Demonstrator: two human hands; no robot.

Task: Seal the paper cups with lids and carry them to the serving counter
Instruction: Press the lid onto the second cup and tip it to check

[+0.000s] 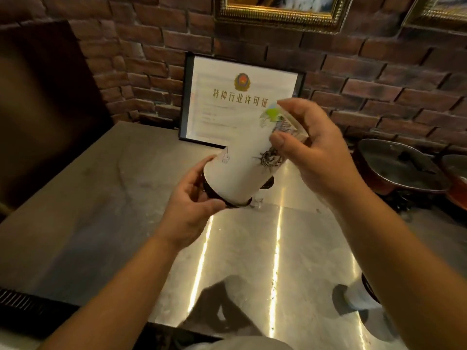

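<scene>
A white paper cup (242,170) with printed drawings is held tilted above the counter, its mouth pointing down toward me. A black lid (214,195) sits on that mouth. My left hand (194,205) grips the lid and the cup's rim from the left. My right hand (313,152) holds the cup's base end between thumb and fingers. Another white cup with a black lid (364,291) stands at the lower right, partly hidden behind my right forearm.
The shiny metal counter (141,223) reflects light strips. A framed certificate (227,107) leans on the brick wall behind. A round lidded pot (399,168) sits at the right. A small dark object (267,184) lies behind the cup. A dark panel stands at left.
</scene>
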